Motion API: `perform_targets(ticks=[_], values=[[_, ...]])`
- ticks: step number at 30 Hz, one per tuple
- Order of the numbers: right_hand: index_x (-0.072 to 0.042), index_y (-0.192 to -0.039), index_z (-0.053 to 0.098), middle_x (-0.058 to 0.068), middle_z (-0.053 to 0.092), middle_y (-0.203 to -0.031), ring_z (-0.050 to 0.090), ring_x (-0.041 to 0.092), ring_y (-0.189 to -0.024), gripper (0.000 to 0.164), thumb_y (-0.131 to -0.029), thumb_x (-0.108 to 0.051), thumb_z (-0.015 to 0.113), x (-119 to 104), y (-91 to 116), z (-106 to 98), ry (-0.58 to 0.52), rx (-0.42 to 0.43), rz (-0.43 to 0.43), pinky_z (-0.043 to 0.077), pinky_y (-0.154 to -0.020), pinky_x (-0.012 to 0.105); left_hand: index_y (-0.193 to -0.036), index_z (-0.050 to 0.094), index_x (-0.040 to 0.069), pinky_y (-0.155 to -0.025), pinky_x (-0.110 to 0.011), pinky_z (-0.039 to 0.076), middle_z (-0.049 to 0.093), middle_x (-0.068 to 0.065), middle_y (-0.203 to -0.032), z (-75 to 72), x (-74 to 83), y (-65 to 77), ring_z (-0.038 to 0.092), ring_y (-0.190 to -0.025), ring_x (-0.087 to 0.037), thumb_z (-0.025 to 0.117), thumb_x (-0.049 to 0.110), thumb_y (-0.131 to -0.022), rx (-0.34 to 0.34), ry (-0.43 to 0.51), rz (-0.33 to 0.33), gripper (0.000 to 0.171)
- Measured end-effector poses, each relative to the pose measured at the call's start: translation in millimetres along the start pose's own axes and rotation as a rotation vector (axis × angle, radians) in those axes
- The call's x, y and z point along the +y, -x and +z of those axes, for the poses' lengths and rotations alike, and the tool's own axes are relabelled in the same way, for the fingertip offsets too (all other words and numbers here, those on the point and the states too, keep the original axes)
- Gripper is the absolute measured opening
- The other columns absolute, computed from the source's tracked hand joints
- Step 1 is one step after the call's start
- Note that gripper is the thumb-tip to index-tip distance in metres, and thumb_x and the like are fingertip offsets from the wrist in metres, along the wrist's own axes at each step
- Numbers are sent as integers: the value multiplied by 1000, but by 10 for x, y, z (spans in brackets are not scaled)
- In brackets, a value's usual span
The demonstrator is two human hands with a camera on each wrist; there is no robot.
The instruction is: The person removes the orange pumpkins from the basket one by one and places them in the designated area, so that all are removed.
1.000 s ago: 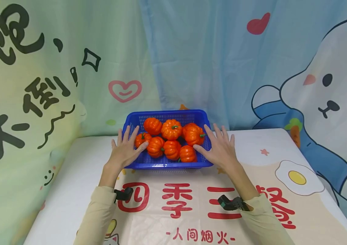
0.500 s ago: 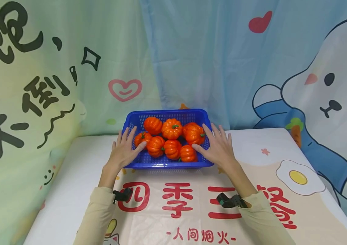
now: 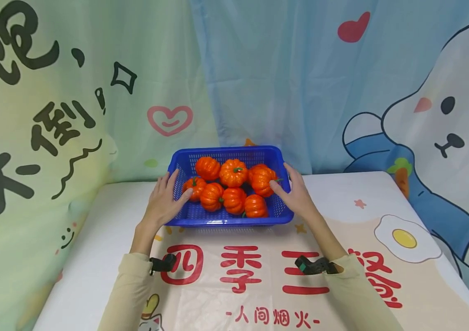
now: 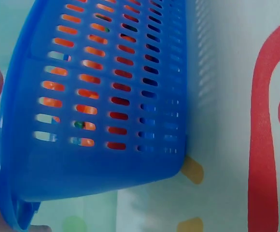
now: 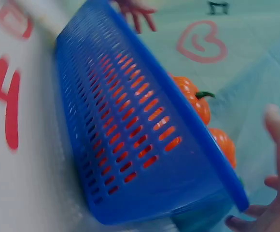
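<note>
A blue plastic basket (image 3: 228,222) with slotted walls stands on the table and holds several orange pumpkins (image 3: 234,173) with green stems. At its left end is my left hand (image 3: 161,202), fingers extended along the outside and thumb over the rim. In the left wrist view, part of that hand shows beside the basket wall (image 4: 96,169). My right hand (image 3: 299,195) is at the right end, its thumb over the inside near a pumpkin. The right wrist view shows its thumb raised clear of the rim and its fingers by the corner. Some finger contacts are hidden.
The table (image 3: 122,216) carries a printed cover with red characters and a fried-egg picture (image 3: 404,238). Close behind the basket hangs a printed curtain (image 3: 255,92). Black wrist cameras (image 3: 314,265) sit on both wrists, below the sleeves' cuffs.
My right hand has shifted outward from the rim and its spread fingers have turned down along the outside. My left hand has drawn slightly outward. The pumpkins keep their arrangement in the basket.
</note>
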State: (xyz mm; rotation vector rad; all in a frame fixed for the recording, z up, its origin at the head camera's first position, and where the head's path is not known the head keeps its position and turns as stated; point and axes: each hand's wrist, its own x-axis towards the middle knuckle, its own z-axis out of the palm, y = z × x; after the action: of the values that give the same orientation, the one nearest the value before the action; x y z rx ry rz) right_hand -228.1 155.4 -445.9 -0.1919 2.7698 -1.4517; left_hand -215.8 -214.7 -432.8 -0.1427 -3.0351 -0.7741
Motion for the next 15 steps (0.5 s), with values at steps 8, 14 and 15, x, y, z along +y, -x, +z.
perform_targets(ticks=[8,14,15], values=[[-13,-157,6,21,14,-161,19,40,-148,67,-103,-39,37,53,18,-11,-411,-70,143,18,-120,59,-157,13,24,-118,-65,13,14,-16,-163,-51,133,-29,9,-149,-44,42,69,-90,33,13,48,85],[-14,-157,4,13,7,-164,6,33,-152,58,-107,-35,24,171,-77,72,-441,-75,140,4,-123,54,-156,13,27,-108,-71,27,15,-13,-163,-95,395,-144,15,-149,-41,53,65,-88,-8,45,116,88],[-15,-157,3,12,6,-165,6,32,-152,57,-107,-34,23,197,-90,90,-453,-72,139,4,-124,53,-156,13,28,-108,-71,28,15,-13,-163,-102,442,-173,16,-149,-40,55,64,-88,-25,47,130,88]])
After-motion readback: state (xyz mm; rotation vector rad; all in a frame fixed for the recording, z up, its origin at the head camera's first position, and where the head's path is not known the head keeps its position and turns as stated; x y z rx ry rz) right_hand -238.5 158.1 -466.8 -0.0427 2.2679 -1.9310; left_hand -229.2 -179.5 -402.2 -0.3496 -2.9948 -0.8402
